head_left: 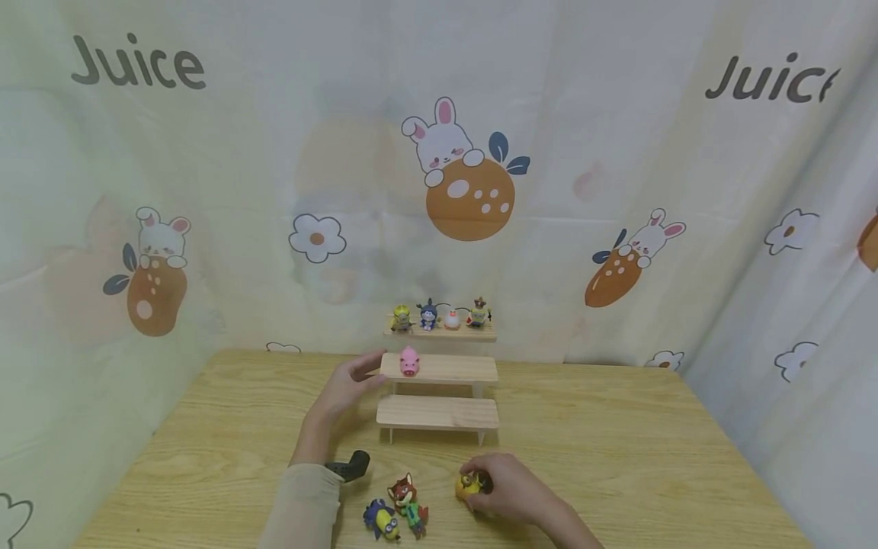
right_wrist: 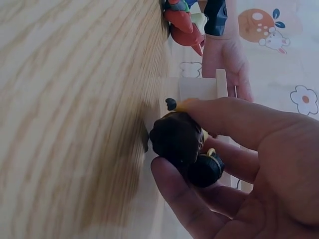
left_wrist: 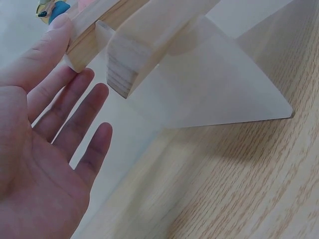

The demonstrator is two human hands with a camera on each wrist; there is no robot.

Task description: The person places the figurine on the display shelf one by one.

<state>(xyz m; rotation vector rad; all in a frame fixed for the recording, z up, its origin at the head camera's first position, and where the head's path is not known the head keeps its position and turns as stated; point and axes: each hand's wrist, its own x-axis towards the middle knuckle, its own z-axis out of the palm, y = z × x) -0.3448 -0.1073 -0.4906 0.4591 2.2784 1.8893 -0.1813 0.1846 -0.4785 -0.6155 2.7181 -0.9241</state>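
Note:
My left hand (head_left: 345, 386) is at the left end of the wooden display stand's middle shelf (head_left: 453, 367); in the left wrist view the thumb touches the shelf end and the other fingers (left_wrist: 87, 129) extend loosely beside it. A pink pig figurine (head_left: 409, 361) stands on that shelf. Above the tabletop at the front, my right hand (head_left: 511, 488) grips a small yellow figurine (head_left: 469, 485), pinched between thumb and fingers. Its dark, rounded part (right_wrist: 174, 138) shows in the right wrist view. A fox figurine (head_left: 408, 503) and a Minion figurine (head_left: 382, 521) lie on the table between the arms.
Several figurines, including a white one (head_left: 452, 318), line the top shelf (head_left: 446, 333) at the back. Below the middle shelf is the lower shelf (head_left: 437, 412), on clear supports. The wooden table (head_left: 617, 442) meets a printed curtain (head_left: 370, 290) behind and at the sides.

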